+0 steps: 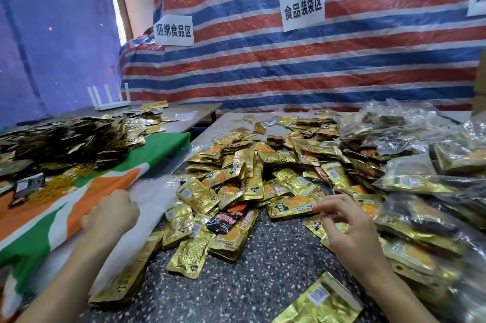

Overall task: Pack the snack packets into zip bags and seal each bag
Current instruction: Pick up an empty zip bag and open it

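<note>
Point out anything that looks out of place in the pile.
One black packet lies among the gold packets near the pile's front edge; its dark wrapper matches none around it, so it may be a different snack.

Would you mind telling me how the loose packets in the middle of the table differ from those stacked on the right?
The loose packets lie bare in a scattered heap on the table; the packets on the right sit inside clear bags. The loose ones point every way; the bagged ones are grouped in bundles piled on one another. Both are shiny gold snack packets.
</note>
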The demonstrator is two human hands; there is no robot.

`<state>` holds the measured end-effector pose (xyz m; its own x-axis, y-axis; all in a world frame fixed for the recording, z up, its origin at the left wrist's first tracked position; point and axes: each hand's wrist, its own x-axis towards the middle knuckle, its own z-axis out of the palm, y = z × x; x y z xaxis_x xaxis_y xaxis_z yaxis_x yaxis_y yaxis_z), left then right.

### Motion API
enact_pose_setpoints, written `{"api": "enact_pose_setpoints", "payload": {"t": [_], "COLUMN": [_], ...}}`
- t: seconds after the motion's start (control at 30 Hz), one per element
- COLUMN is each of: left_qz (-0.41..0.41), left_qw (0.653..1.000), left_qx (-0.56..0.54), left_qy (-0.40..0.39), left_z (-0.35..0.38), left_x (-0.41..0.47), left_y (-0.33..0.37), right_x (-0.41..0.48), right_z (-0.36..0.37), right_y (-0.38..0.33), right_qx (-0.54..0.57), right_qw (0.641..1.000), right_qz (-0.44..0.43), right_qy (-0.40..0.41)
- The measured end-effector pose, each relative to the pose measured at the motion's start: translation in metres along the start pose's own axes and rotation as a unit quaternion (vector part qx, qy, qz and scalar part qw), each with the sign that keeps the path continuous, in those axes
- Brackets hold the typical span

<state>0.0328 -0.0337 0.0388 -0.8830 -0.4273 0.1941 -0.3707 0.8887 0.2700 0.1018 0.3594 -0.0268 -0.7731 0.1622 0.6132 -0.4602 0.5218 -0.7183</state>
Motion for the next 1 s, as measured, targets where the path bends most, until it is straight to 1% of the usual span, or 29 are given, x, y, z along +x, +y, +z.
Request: {"api": "enact_pose_setpoints", "payload": {"t": [0.07,0.17,0.23,0.27,0.33,0.37,0.4,0.47,0.53,0.6,0.67,0.77,0.87,1.0], "left_qz": [0.005,0.016,0.025,0.030,0.044,0.040,0.017,-0.007,0.004,-0.003,-0.012,-0.003,-0.001,0.024], "left_qw": [0.999,0.996,0.993,0.993,0.995,0.997,0.999,0.999,0.989,0.985,0.992,1.000,1.000,0.998], "left_qx": [0.001,-0.032,-0.038,-0.027,0.013,0.024,0.025,-0.025,-0.107,-0.126,-0.093,-0.025,0.023,0.036], "left_qy": [0.041,0.086,0.112,0.111,0.085,0.064,0.036,-0.034,-0.101,-0.114,-0.086,-0.012,0.001,0.039], "left_z": [-0.007,-0.010,-0.004,-0.001,0.008,0.014,0.018,0.024,0.024,0.020,0.019,0.017,0.011,0.004], "left_x": [-0.003,-0.007,-0.005,-0.005,-0.004,-0.002,0.000,0.007,0.013,0.014,0.017,0.012,0.001,-0.015], "left_y": [0.002,0.007,0.008,0.009,0.010,0.008,0.005,-0.003,-0.009,-0.010,-0.010,-0.007,0.006,0.023], "right_x": [0.000,-0.001,-0.002,-0.003,-0.004,-0.004,-0.004,-0.004,-0.005,-0.005,-0.005,-0.005,-0.005,-0.007], "right_z": [0.001,0.002,0.003,0.004,0.003,0.003,0.003,0.003,0.003,0.003,0.002,0.003,0.003,0.006], "right_y": [0.000,0.000,-0.001,-0.001,-0.002,-0.002,-0.002,-0.002,-0.004,-0.004,-0.004,-0.004,-0.005,-0.010], "right_qx": [0.003,0.003,0.007,0.010,0.012,0.010,0.009,0.010,0.012,0.012,0.011,0.011,0.009,0.014], "right_qw": [1.000,1.000,1.000,1.000,1.000,1.000,0.999,0.999,0.999,0.999,0.999,0.998,0.998,0.997], "right_qz": [0.002,0.009,0.016,0.018,0.023,0.025,0.027,0.031,0.034,0.036,0.040,0.046,0.050,0.054], "right_qy": [0.001,-0.002,-0.007,-0.007,-0.010,-0.013,-0.016,-0.019,-0.020,-0.025,-0.032,-0.035,-0.041,-0.059]}}
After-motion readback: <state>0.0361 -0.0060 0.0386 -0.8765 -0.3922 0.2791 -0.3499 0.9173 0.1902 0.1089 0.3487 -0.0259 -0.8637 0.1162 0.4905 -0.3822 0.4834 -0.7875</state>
